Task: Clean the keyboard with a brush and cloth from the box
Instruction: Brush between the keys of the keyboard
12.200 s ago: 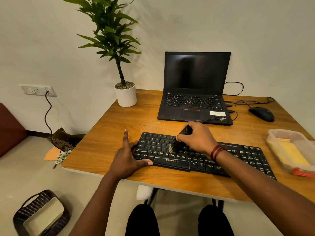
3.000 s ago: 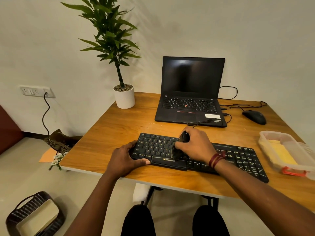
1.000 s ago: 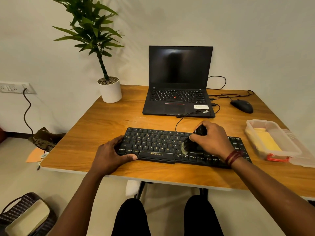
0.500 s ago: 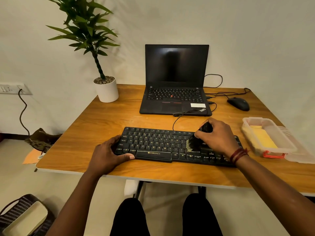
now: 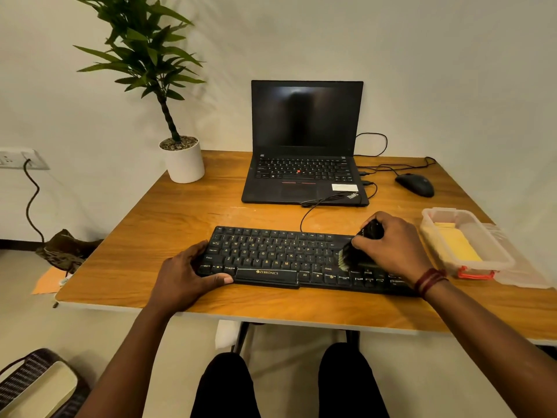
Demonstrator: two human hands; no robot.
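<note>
A small black brush [image 5: 352, 258] is gripped in the right hand [image 5: 394, 245]. The fingers [image 5: 366, 242] are curled tight round its handle. Its soft bristles, pale at the tips, are pressed on the keys at the right part of the keyboard [image 5: 271, 254].

The left end of the keyboard is held by the left hand [image 5: 180, 276]. Its fingers are bent over the side edge, and the thumb is laid along the front edge.

The keyboard is long, flat and black, with small pale letters. It is laid near the front edge of the desk [image 5: 168, 224], which is made of smooth brown wood with wavy lines.

Just to the right of the keyboard, a clear plastic box [image 5: 498, 260] with round corners and a red clip is seen. A flat yellow cloth [image 5: 458, 247] is kept inside it.

Further back, an open black laptop [image 5: 304, 182], a round black mouse [image 5: 416, 184] and a leafy green plant in a smooth white pot [image 5: 184, 161] are seen.
</note>
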